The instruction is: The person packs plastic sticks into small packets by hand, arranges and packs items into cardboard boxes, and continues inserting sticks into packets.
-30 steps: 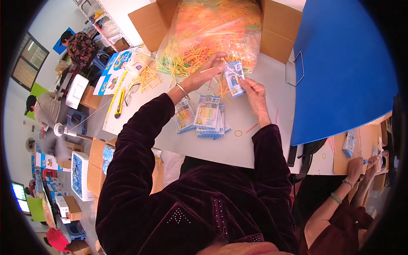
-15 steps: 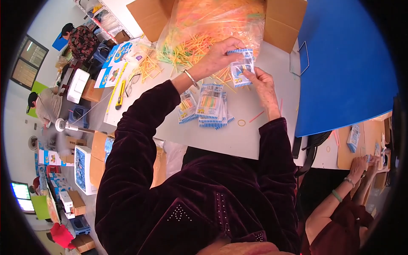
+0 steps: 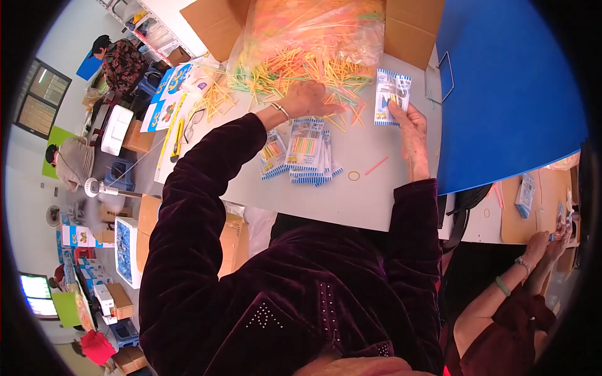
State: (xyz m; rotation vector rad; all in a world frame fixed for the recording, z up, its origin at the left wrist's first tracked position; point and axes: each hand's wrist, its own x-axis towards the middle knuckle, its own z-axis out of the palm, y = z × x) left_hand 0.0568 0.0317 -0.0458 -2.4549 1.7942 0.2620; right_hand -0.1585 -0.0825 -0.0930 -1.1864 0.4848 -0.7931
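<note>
My right hand point(image 3: 411, 128) grips a blue-and-white packet point(image 3: 392, 94) by its lower part, held upright to the right of the straw pile. Over the near edge of the coloured sticks point(image 3: 295, 62) is my left hand point(image 3: 308, 100), its thumb stretched to the right and apart from the other fingers, with nothing seen in it. Just below that hand, a stack of filled packets point(image 3: 305, 147) lies on the table point(image 3: 338, 203). A rubber band point(image 3: 353, 176) and one pink stick point(image 3: 376, 165) lie to the right of the stack.
An open cardboard box point(image 3: 414, 31) with a plastic bag stands at the back. Glasses point(image 3: 195, 122) and a yellow cutter point(image 3: 179, 135) lie at the left. A blue board point(image 3: 501, 94) rises at the right. Beyond it, a co-worker's hands point(image 3: 539, 247) work at another table.
My right hand has moved right with the packet. My left hand has let go of the packet and moved left and down to the near edge of the sticks.
</note>
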